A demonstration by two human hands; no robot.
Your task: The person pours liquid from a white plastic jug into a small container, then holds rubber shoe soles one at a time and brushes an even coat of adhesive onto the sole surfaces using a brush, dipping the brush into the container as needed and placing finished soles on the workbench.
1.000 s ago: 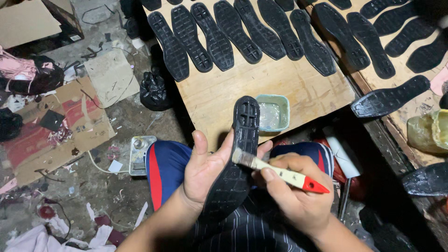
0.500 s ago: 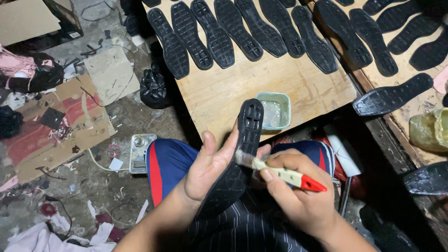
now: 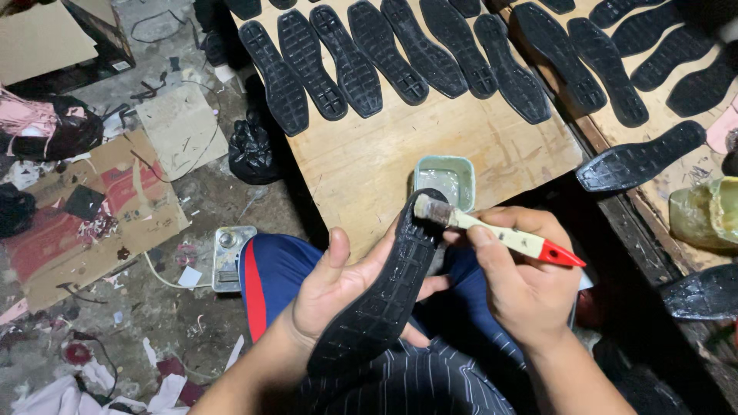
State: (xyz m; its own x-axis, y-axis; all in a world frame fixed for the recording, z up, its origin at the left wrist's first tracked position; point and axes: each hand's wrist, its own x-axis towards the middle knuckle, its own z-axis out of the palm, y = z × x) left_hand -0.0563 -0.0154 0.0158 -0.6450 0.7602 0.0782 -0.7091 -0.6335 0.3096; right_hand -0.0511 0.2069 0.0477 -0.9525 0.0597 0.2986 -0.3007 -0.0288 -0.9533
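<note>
The left hand (image 3: 338, 296) cradles a black rubber shoe sole with a ridged tread (image 3: 384, 296) from beneath, fingers curled under it and the thumb up along its edge, so the sole lies tilted over the person's lap with its heel end toward the small pale-green square tub of whitish liquid (image 3: 444, 181). The right hand (image 3: 523, 288) is closed around a flat brush with a cream handle and red tip (image 3: 500, 237), whose bristles touch the heel end of the sole. The sole rests on the palm more than it is gripped, so a firm stroke could tip it off onto the blue shorts with a red stripe (image 3: 265, 280). The tub stands near the front edge of the plywood board (image 3: 369, 165) and just beyond the brush, so a careless dip might knock it over; how full it is, I cannot quite tell. An overloaded brush could also drip onto the lap.
</note>
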